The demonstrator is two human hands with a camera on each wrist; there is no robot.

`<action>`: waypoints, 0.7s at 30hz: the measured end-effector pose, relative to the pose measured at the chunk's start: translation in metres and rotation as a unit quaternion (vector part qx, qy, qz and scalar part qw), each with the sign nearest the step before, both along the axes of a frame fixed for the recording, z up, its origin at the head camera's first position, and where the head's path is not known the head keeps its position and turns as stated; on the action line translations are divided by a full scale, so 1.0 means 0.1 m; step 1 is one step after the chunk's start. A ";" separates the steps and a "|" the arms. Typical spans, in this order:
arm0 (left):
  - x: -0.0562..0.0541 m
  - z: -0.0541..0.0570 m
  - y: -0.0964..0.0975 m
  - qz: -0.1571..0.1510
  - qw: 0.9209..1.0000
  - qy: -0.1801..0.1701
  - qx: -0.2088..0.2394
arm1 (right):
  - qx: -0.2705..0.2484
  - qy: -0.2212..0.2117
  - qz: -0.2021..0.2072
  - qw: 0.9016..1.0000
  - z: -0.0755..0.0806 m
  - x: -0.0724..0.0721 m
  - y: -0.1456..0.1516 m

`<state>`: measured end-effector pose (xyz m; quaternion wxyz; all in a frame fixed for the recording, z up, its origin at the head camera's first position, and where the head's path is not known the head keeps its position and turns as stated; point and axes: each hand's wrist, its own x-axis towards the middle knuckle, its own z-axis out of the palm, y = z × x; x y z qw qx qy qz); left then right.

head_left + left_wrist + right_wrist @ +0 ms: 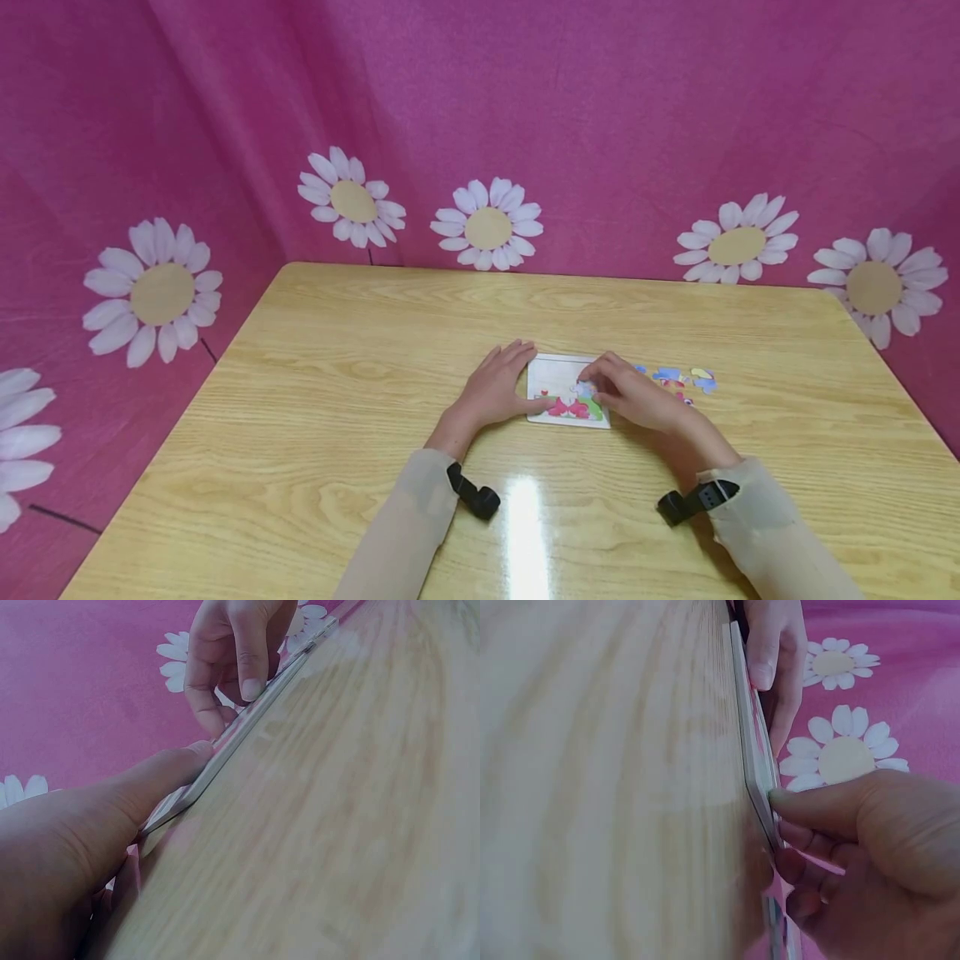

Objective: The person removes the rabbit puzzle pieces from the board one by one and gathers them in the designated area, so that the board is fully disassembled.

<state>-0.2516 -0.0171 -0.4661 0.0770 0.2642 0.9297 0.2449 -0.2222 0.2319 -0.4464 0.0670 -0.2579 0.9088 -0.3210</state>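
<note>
Lying between left hand (495,393) and right hand (642,398): white-bordered puzzle board (553,369).

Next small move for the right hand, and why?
Probably the right hand should press the pale blue piece down flat: it seems to pinch that piece over the right part of the puzzle board, while the left hand touches the board's left side, which may steady it.

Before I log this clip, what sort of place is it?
Probably a curtained recording corner: a pale woodgrain table, magenta daisy-printed fabric hanging behind and beside it, and a white rectangular puzzle tray on top.
</note>
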 end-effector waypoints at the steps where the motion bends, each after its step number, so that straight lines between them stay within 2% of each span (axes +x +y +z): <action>1: 0.00 0.00 0.00 0.000 1.000 0.000 0.000 | 0.000 -0.006 0.000 1.000 0.01 -0.01 0.00; 8: -0.01 -0.01 0.01 0.002 1.000 -0.003 -0.003 | 0.002 -0.046 0.010 0.999 0.06 -0.03 0.00; 11: -0.01 0.00 0.01 0.003 1.000 -0.004 -0.003 | -0.002 -0.047 0.007 0.999 0.06 -0.03 -0.01; 14: -0.01 0.01 0.00 0.003 1.000 -0.003 0.000 | -0.007 -0.031 -0.001 0.999 0.04 -0.02 -0.01; 21: 0.00 0.00 0.01 0.005 1.000 -0.004 -0.002 | -0.019 0.038 -0.026 0.999 -0.02 0.04 -0.01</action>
